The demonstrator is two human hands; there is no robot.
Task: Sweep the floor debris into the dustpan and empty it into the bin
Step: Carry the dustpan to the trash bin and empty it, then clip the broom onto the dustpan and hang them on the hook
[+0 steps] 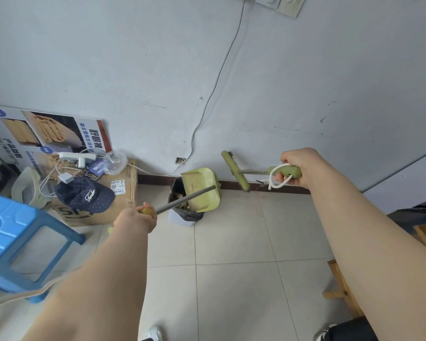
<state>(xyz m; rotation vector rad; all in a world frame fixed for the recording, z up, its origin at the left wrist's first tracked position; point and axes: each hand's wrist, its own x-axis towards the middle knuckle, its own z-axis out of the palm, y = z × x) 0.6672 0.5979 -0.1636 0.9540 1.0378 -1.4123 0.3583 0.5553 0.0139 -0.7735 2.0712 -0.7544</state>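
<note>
1. The green dustpan (202,190) is tipped over the small bin (182,205) with the black liner, its mouth facing down into the opening. The bin stands far, by the wall (133,70).
2. The dustpan's long grey handle (186,199) runs from the pan toward near-left, into the left hand (138,219), whose fingers are wrapped closed around its grip.
3. The right hand (298,168) is raised to the right, closed around the broom handle (284,171); the broom head (235,173) hangs off the floor, apart from the bin.
4. The left hand is the nearer to the bin; I judge the emptying is nearly done.
</note>
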